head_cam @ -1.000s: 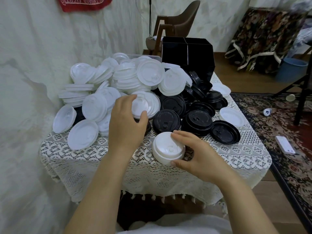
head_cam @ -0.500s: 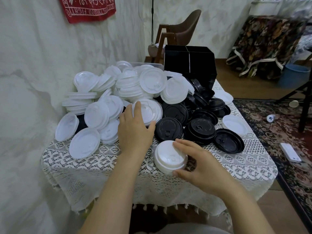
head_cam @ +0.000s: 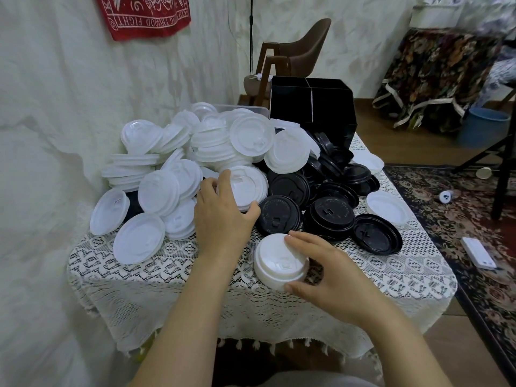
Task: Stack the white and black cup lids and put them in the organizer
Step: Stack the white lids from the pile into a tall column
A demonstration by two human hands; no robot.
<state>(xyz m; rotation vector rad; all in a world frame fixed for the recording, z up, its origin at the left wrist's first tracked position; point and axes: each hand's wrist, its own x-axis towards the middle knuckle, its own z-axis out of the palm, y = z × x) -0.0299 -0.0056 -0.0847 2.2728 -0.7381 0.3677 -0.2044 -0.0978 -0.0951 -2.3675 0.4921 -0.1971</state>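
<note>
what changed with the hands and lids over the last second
The left hand spread from pinching one white lid to gripping the leaning white lids in the pile, thumb at their lower edge. The right hand kept gripping the white lid stack on the tablecloth; the black lids and organizer stayed put.

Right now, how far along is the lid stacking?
Done: one short white lid stack at the table's front, held by the right grip. In hand: the left grip holds another white lid in the pile. Left: loose white lids and black lids cover the table; no lids visible in the black organizer.
</note>
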